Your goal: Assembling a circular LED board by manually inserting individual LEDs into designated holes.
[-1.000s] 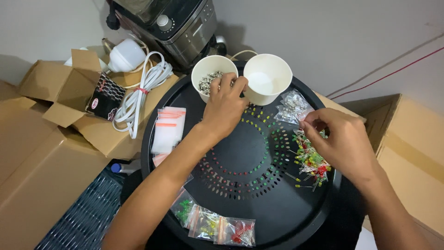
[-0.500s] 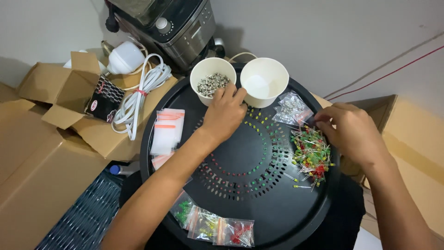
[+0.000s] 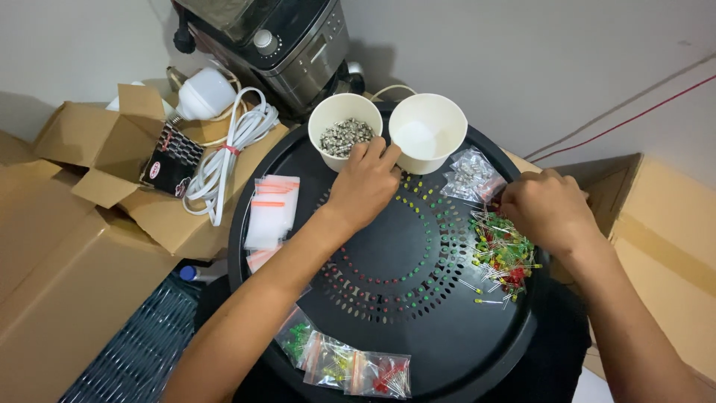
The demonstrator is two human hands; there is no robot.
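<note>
A round black perforated tray (image 3: 418, 351) carries rings of small coloured LEDs set in its holes. My left hand (image 3: 365, 186) lies at the tray's far edge, fingertips against the rims of two white cups. One cup (image 3: 328, 123) holds small metal parts, the other cup (image 3: 440, 119) looks empty. My right hand (image 3: 548, 209) is curled over the top of a loose pile of red, yellow and green LEDs (image 3: 503, 257) at the right side. Both hands' fingertips are hidden, so any small part in them cannot be seen.
A clear bag of parts (image 3: 470, 175) lies by the empty cup, small zip bags (image 3: 272, 209) at the tray's left, bagged LEDs (image 3: 347, 366) at its near edge. Cardboard boxes (image 3: 82, 246), a white cable (image 3: 224, 153), a bulb (image 3: 201, 93) and a metal appliance (image 3: 287, 41) surround it.
My left hand has drawn back from inside the cup of metal parts to the cups' rims. My right hand has moved right and down onto the LED pile.
</note>
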